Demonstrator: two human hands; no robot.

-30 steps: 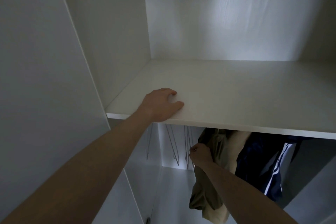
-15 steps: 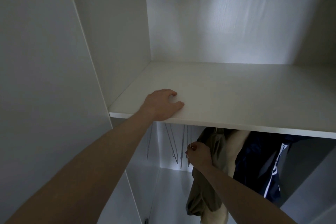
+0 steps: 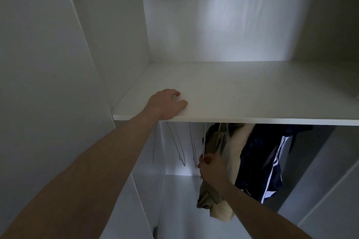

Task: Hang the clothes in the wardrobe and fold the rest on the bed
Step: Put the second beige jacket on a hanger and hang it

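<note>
Olive garment (image 3: 213, 139) hangs under the shelf (image 3: 252, 99) inside the wardrobe (image 3: 116, 35), against a cream garment (image 3: 237, 147) and a navy striped jacket (image 3: 260, 161). Right hand (image 3: 210, 167) pinches a wire hanger (image 3: 203, 141), now drawn lower than a moment ago. Bare hangers (image 3: 179, 145) dangle left. Left hand (image 3: 168, 105) stays pressed near the shelf's front-left corner, fingers loosely bent, holding nothing.

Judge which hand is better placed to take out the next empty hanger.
Right. The right hand already pinches a wire hanger below the shelf; the left hand rests on top of it.
</note>
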